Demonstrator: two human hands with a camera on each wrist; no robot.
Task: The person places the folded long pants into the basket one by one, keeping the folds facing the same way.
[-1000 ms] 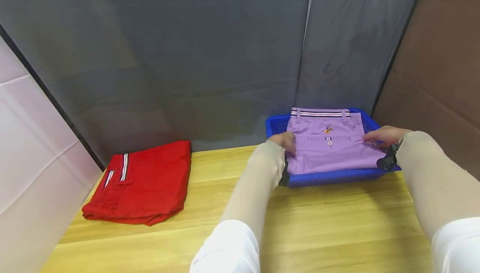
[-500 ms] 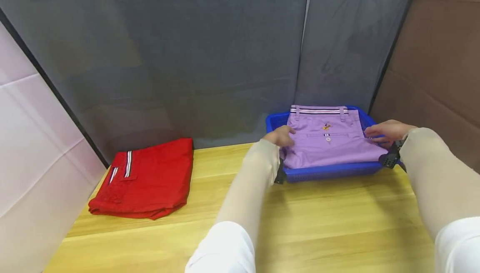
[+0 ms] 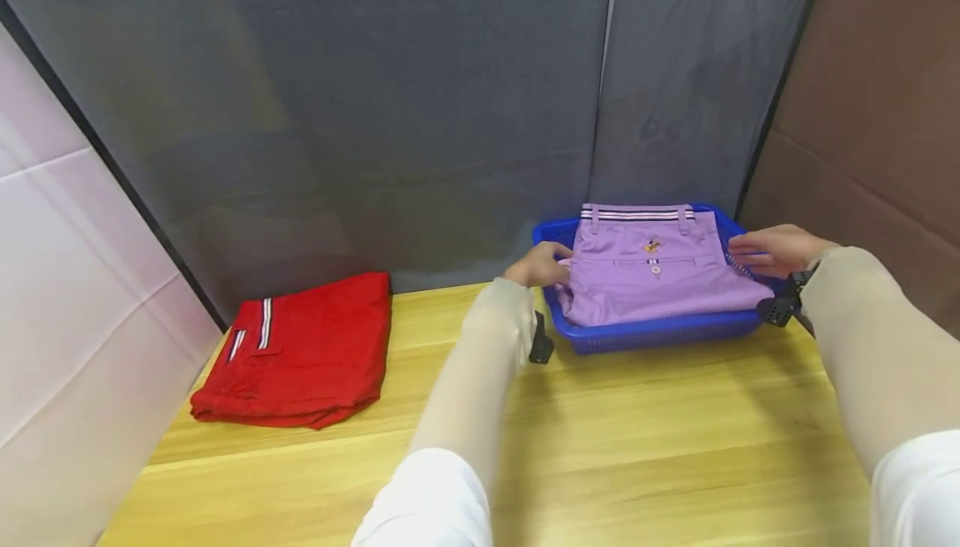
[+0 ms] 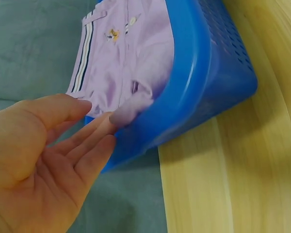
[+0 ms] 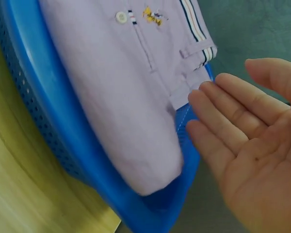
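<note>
Folded purple shorts [image 3: 652, 268] [image 4: 131, 73] [image 5: 121, 92] lie in a blue plastic basket [image 3: 660, 333] [image 4: 208, 92] [image 5: 43, 131] at the back right of the wooden table. My left hand [image 3: 536, 265] [image 4: 53, 145] is flat and open at the basket's left rim, fingertips touching the purple cloth that bulges over it. At the basket's right side my right hand [image 3: 772, 248] [image 5: 252, 141] is open too, its fingertips at the shorts' edge by the waistband. Neither hand grips anything.
Folded red shorts [image 3: 300, 351] lie at the table's back left. A dark grey fabric backdrop [image 3: 375, 113] stands just behind the basket; brown cardboard [image 3: 885, 113] on the right, a white wall panel [image 3: 67, 280] on the left. Bare wood table [image 3: 637, 430] lies in front.
Both hands have slid off the top of the purple shorts outward to the basket's left and right sides. The shorts stay in the basket.
</note>
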